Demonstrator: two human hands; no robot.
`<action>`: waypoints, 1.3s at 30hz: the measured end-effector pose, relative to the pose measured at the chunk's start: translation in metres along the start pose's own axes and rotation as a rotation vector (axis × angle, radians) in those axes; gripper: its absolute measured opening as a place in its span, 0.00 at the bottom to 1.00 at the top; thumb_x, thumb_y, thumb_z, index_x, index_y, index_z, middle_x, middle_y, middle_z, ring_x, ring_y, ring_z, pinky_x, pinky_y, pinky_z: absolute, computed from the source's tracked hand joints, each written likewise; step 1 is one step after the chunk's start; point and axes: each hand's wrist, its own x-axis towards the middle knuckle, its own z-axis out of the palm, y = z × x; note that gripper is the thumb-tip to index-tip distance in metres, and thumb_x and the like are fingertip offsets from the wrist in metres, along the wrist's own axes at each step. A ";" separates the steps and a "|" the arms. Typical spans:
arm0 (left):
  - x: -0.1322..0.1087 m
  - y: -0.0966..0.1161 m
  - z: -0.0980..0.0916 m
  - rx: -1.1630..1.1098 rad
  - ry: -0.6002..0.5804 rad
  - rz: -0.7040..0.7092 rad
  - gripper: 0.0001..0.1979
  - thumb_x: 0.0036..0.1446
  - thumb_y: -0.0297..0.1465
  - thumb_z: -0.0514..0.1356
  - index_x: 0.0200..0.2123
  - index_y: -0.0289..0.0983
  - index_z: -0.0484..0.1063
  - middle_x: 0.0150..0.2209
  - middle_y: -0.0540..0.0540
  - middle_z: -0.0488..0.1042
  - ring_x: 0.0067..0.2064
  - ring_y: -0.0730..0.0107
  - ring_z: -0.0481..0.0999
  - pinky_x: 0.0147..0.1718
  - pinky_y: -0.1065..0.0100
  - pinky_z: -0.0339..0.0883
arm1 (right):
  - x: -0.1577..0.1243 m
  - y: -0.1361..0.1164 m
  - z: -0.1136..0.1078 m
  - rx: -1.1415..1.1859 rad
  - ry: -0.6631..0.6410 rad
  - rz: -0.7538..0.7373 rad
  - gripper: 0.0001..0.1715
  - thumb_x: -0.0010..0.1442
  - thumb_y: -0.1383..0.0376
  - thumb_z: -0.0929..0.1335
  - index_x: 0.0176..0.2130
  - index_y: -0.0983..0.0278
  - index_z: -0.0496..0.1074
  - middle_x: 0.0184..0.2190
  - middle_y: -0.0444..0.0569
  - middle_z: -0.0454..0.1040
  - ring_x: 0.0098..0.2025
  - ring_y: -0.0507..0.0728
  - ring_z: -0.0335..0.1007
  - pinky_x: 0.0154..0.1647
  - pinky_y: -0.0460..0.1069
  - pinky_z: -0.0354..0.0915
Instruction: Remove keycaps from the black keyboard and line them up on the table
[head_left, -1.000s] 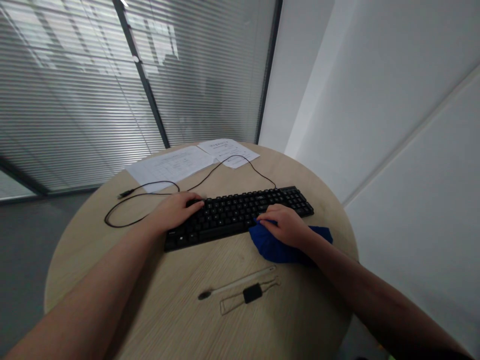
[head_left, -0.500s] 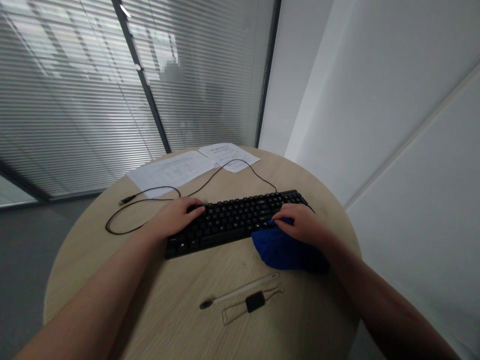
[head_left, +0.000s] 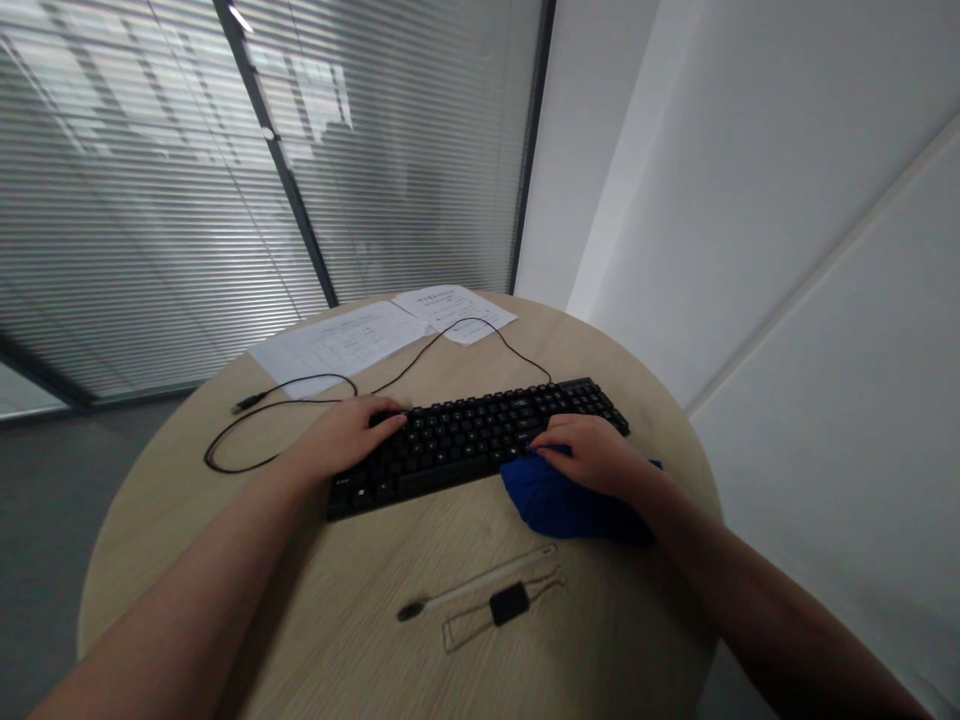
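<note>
1. Bottom centre: binder clip point(head_left: 509, 604), dark body, wire handles laid out flat to either side; lies loose on the round wooden table point(head_left: 352, 640), untouched. Prob. put there to be clear of both hands.
2. Just above it: toothbrush point(head_left: 480, 582), roughly parallel w/ the clip, dark bristle end to the left. Also untouched; near side prob. chosen b/c it's within easy reach.
3. Right of centre: blue cloth point(head_left: 562, 505), spread limp over the table, its far edge up against the keyboard's near edge. Slack left loose, prob. so only a small bunch needs holding.
4. R hand point(head_left: 589, 452), above the cloth: thumb + fingertips pinched on a bit of it, over the keys toward the keyboard's right end. Pinch prob. keeps contact small & precise.
5. Centre: keyboard point(head_left: 450, 440), flat, keys up, slightly aslant (right end higher in frame). Long side toward the viewer, prob. so both hands reach it.
6. L hand point(head_left: 349, 432), left of centre: thumb + fingers on the keyboard's far left part, prob. steadying it vs. sliding. Can't tell if fingers hook under or just press; underside hidden.
7. Beyond: cable point(head_left: 472, 319) arcs off the back, loops left, plug point(head_left: 246, 402) loose at left; prob. kept behind so it's out of the way.
8. Farthest on table: printed papers point(head_left: 337, 345), partly under the cable.
</note>
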 end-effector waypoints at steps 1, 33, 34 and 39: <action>0.000 0.000 0.000 0.002 0.002 -0.001 0.24 0.60 0.48 0.49 0.46 0.41 0.76 0.46 0.45 0.79 0.48 0.57 0.76 0.50 0.61 0.66 | 0.000 -0.001 0.002 0.004 0.008 -0.002 0.12 0.62 0.67 0.67 0.42 0.60 0.80 0.36 0.47 0.78 0.39 0.55 0.73 0.41 0.48 0.65; 0.001 -0.003 0.001 -0.012 0.008 0.004 0.24 0.60 0.47 0.49 0.46 0.38 0.76 0.46 0.44 0.79 0.47 0.57 0.76 0.49 0.60 0.67 | -0.002 0.004 -0.010 0.081 0.023 0.019 0.11 0.62 0.67 0.66 0.40 0.60 0.80 0.36 0.48 0.78 0.39 0.55 0.73 0.43 0.49 0.65; 0.001 -0.003 0.001 -0.017 0.009 0.007 0.24 0.60 0.47 0.49 0.46 0.38 0.76 0.46 0.44 0.79 0.47 0.57 0.76 0.49 0.60 0.67 | -0.004 0.009 -0.014 0.076 0.055 0.031 0.11 0.62 0.67 0.66 0.40 0.61 0.79 0.35 0.48 0.78 0.39 0.55 0.73 0.42 0.50 0.65; 0.001 -0.006 0.002 -0.018 0.005 0.005 0.24 0.61 0.47 0.50 0.47 0.39 0.76 0.47 0.44 0.79 0.48 0.58 0.76 0.49 0.61 0.67 | -0.008 0.024 -0.021 0.070 0.043 0.037 0.11 0.62 0.67 0.66 0.40 0.60 0.79 0.35 0.48 0.78 0.38 0.55 0.72 0.43 0.51 0.65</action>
